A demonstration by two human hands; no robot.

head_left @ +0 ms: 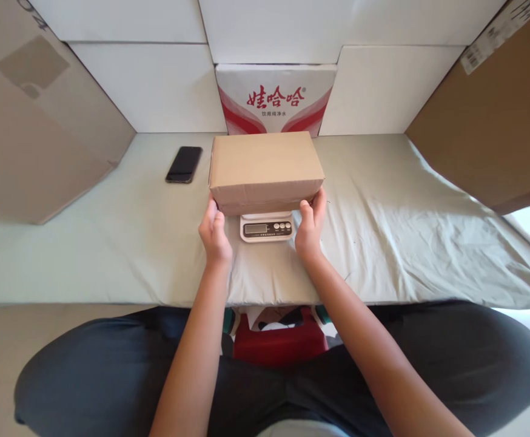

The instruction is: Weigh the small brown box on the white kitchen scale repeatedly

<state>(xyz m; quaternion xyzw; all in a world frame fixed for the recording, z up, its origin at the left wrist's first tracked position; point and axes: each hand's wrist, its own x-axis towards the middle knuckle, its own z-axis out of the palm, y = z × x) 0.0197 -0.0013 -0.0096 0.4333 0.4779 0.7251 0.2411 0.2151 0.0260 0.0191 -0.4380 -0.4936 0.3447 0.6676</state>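
Note:
A plain brown cardboard box [267, 164] is over a small white digital kitchen scale [267, 229], covering most of its platform. I cannot tell whether the box rests on the scale or is held just above it. My left hand [214, 233] grips the box's near left corner, its thumb in front and the other fingers hidden underneath. At the near right corner my right hand [311, 224] grips it the same way. The scale's display and three buttons face me below the box; no reading can be made out.
On the pale cloth-covered table [156, 243] a black phone [184, 164] lies left of the box. Behind stand white panels and a white-and-red carton [276, 100]. Large brown cartons flank the left [42, 121] and right [487, 121]. A red object [278, 346] shows below the table edge.

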